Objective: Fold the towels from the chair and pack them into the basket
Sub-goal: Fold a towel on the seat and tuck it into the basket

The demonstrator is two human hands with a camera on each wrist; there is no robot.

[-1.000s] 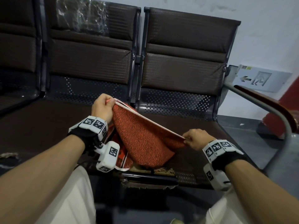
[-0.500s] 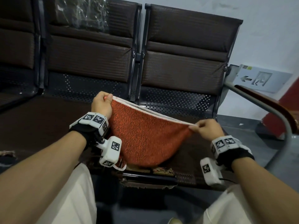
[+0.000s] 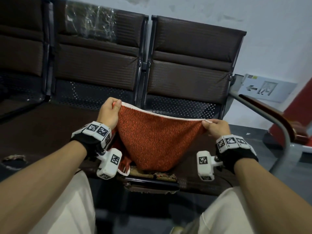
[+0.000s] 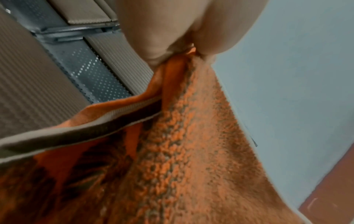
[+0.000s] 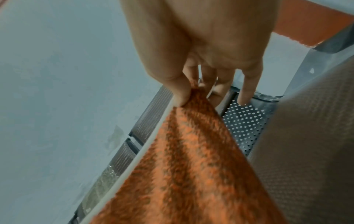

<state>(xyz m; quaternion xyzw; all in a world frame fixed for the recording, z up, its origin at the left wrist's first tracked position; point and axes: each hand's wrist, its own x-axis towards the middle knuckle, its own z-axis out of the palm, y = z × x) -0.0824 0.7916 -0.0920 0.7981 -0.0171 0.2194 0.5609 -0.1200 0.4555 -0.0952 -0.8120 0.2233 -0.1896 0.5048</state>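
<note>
An orange-red towel [image 3: 152, 139] with a white hem hangs in the air over the brown chair seat [image 3: 42, 132], stretched between both hands. My left hand [image 3: 109, 114] pinches its upper left corner; in the left wrist view the towel [image 4: 191, 151] bunches where the fingers [image 4: 162, 45] clamp it. My right hand [image 3: 214, 127] pinches the upper right corner, and the right wrist view shows thumb and fingers [image 5: 178, 91] closed on the towel [image 5: 187, 166]. The towel's lower part sags into a rounded fold near the seat's front edge. No basket is in view.
A row of brown padded chairs [image 3: 190, 65] with perforated metal backs faces me. A metal armrest with a wooden top [image 3: 270, 112] curves at the right. The seat's front edge [image 3: 152, 176] is torn. Plastic wrap [image 3: 89, 19] covers one backrest. My pale trousers [image 3: 70, 208] fill the bottom.
Both hands have lifted the towel off the seat and drawn its top edge level and taut; the right hand rose and moved outward to the right.
</note>
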